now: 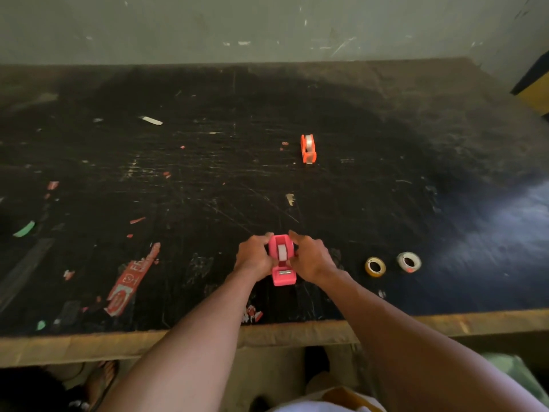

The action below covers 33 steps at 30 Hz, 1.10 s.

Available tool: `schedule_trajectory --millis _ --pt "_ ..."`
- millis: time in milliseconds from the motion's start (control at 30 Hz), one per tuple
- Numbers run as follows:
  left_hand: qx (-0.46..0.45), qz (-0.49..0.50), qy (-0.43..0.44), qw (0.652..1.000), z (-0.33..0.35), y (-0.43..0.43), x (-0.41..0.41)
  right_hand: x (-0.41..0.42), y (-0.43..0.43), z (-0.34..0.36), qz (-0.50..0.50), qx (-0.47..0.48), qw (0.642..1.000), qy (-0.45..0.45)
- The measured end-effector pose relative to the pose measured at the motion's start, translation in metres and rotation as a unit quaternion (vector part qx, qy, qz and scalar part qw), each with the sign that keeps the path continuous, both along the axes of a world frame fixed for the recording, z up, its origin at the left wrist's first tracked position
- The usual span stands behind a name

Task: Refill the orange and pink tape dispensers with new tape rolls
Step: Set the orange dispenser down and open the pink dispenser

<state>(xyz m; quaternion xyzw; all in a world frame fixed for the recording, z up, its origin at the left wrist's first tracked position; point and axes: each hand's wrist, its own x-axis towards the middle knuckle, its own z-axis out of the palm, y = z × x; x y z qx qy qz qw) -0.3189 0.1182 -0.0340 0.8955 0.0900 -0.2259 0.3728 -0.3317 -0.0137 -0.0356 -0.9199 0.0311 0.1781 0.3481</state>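
The pink tape dispenser (282,273) stands near the front middle of the black table (208,173), a white tape roll (281,252) seated in it. My left hand (254,257) grips its left side and my right hand (310,257) grips its right side, fingers curled round the body. Farther back stands the orange dispenser (308,148), which holds a pale roll. Two loose rolls lie to the right of my hands: a yellowish one (375,266) and a white one (409,261).
Scraps of red, green and white tape litter the table, with a long red sticker (130,281) at the front left. The wooden table edge (89,343) runs along the front. A yellow-black object (534,84) sits at the far right.
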Motion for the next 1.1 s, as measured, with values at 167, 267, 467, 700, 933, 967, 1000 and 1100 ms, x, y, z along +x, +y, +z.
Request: schedule_trajectory --millis 167,267,467,700,933,967,1000,1100 --pt "0.007 -0.006 -0.016 1.000 -0.004 -0.001 0.000 0.001 -0.003 0.008 0.078 -0.019 0.997 -0.024" --pt "0.001 0.003 -0.020 1.000 -0.005 0.000 0.002 0.005 -0.002 0.012 0.107 -0.039 0.993 -0.010" --pt "-0.020 0.029 -0.004 0.999 -0.001 0.000 0.003 0.010 0.004 0.014 0.149 -0.111 0.983 -0.007" --pt "-0.013 0.035 0.006 0.999 -0.001 -0.001 0.003 0.002 0.002 0.016 0.173 -0.150 0.973 -0.027" --pt "-0.014 0.045 0.013 0.999 0.005 -0.003 -0.004 -0.004 -0.002 0.025 0.138 -0.154 0.976 -0.071" --pt "0.004 0.028 0.019 0.999 0.005 -0.001 -0.005 -0.005 -0.003 0.028 0.136 -0.149 0.976 -0.079" --pt "0.023 0.008 0.025 0.999 0.006 0.001 -0.006 -0.005 -0.004 0.030 0.134 -0.146 0.977 -0.084" --pt "0.043 -0.019 0.018 0.999 0.012 0.006 -0.012 -0.007 -0.005 0.037 0.121 -0.143 0.977 -0.098"
